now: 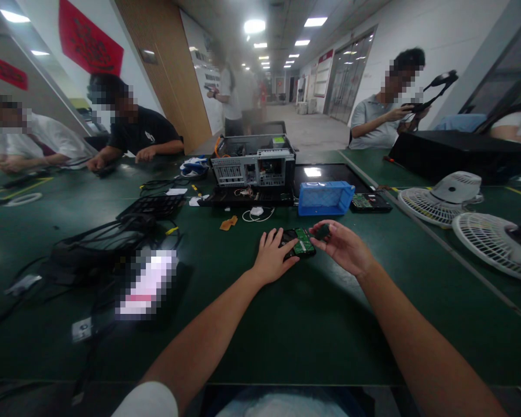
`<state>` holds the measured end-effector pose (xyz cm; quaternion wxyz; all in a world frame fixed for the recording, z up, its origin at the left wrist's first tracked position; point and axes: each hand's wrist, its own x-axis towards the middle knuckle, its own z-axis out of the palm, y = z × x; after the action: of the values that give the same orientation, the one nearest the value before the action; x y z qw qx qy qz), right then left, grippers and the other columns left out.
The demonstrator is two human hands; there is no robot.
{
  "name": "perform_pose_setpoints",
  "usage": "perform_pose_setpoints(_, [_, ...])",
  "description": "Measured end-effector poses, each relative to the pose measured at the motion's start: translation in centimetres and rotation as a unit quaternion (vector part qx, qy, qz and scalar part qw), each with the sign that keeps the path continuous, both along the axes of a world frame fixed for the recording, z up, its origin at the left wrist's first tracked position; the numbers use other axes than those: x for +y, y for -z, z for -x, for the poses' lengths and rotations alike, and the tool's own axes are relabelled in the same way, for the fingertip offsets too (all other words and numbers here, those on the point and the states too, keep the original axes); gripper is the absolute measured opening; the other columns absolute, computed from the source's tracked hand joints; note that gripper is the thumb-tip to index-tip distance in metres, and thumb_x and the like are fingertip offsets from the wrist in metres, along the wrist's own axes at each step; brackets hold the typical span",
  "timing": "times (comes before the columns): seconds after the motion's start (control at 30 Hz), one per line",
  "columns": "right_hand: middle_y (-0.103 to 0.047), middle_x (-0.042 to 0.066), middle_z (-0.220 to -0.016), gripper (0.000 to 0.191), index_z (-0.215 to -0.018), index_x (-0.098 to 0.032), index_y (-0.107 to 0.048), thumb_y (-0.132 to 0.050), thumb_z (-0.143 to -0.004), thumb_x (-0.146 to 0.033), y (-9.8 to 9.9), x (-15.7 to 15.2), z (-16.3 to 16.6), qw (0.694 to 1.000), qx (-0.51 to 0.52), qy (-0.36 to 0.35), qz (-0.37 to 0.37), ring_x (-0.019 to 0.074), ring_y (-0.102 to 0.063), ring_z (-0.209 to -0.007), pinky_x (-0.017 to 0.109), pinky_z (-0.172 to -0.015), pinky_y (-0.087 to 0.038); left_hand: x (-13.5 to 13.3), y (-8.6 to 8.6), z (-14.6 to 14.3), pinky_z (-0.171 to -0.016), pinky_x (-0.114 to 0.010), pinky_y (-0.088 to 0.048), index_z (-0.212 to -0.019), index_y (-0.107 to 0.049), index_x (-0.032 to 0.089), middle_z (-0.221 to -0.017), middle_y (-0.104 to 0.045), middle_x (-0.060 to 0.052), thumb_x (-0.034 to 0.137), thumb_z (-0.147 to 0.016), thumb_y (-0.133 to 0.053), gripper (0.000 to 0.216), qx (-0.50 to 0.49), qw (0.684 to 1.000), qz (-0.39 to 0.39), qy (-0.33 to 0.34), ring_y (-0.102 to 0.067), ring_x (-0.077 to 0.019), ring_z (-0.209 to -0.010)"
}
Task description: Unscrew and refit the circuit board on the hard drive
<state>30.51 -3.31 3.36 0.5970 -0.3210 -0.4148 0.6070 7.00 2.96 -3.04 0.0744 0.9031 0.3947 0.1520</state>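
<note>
My left hand rests on the green table, its fingers curled round the left side of a small black device with a green circuit board showing on top. My right hand hovers just right of that device, palm turned inward, with thumb and fingers pinching a small dark part above the board's right end. Both forearms reach in from the bottom of the view.
An open computer case and a blue plastic box stand behind the hands. Black cables and trays lie at left, white fan grilles at right. Several people sit around the table.
</note>
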Motion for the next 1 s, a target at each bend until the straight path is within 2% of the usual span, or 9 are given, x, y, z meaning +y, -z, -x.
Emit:
perform_pose_setpoints(0.2, [-0.075,0.006,-0.107,0.017,-0.1,-0.025,-0.072,-0.079,-0.086,-0.032,-0.3,0.0,-0.9,0.999,-0.047,0.015,0.002,0.0226,-0.068,-0.104,0.032,-0.079,-0.059,0.0,0.1,0.0,-0.125,-0.064,-0.012,-0.154,-0.046,0.041,-0.172,-0.022,-0.005,0.064,-0.1,-0.048,0.059,0.001,1.0,-0.003,0.0,-0.015,-0.038,-0.158])
perform_pose_setpoints(0.3, [-0.075,0.006,-0.106,0.016,-0.098,-0.024,-0.074,-0.08,-0.085,-0.031,-0.3,0.1,-1.5,0.996,-0.085,0.015,-0.013,0.0203,-0.067,-0.097,0.028,-0.075,-0.055,0.0,0.2,-0.1,-0.125,-0.064,-0.012,-0.154,-0.046,0.041,-0.172,-0.021,-0.006,0.064,-0.1,-0.047,0.059,0.001,1.0,-0.001,0.001,-0.015,-0.0384,-0.158])
perform_pose_setpoints(0.47, [-0.074,0.006,-0.103,0.024,-0.104,-0.022,-0.079,-0.081,-0.082,-0.031,-0.3,-0.1,-1.4,0.987,-0.158,0.014,-0.025,0.017,-0.062,-0.087,0.027,-0.073,-0.049,0.0,0.2,-0.1,-0.125,-0.064,-0.013,-0.155,-0.046,0.04,-0.172,-0.021,-0.005,0.064,-0.1,-0.048,0.059,0.002,1.0,-0.003,-0.001,-0.016,-0.0387,-0.158])
perform_pose_setpoints(0.73, [-0.068,0.004,-0.097,0.015,-0.088,-0.022,-0.074,-0.08,-0.075,-0.028,-0.5,-0.2,-0.7,0.992,-0.124,0.02,0.002,0.0163,-0.055,-0.08,0.024,-0.059,-0.04,-0.1,0.1,-0.1,-0.125,-0.064,-0.014,-0.154,-0.047,0.04,-0.172,-0.022,-0.005,0.064,-0.101,-0.048,0.058,-0.004,1.0,-0.01,0.0,-0.018,-0.0388,-0.157])
perform_pose_setpoints(1.0, [-0.074,0.011,-0.102,0.019,-0.098,-0.02,-0.071,-0.07,-0.084,-0.033,-0.7,-0.2,-1.0,0.994,-0.113,-0.012,0.001,0.0152,-0.049,-0.068,0.025,-0.053,-0.031,0.0,0.1,0.0,-0.125,-0.065,-0.013,-0.154,-0.047,0.04,-0.173,-0.021,-0.004,0.064,-0.1,-0.048,0.059,0.001,1.0,-0.003,0.001,-0.016,-0.0389,-0.157])
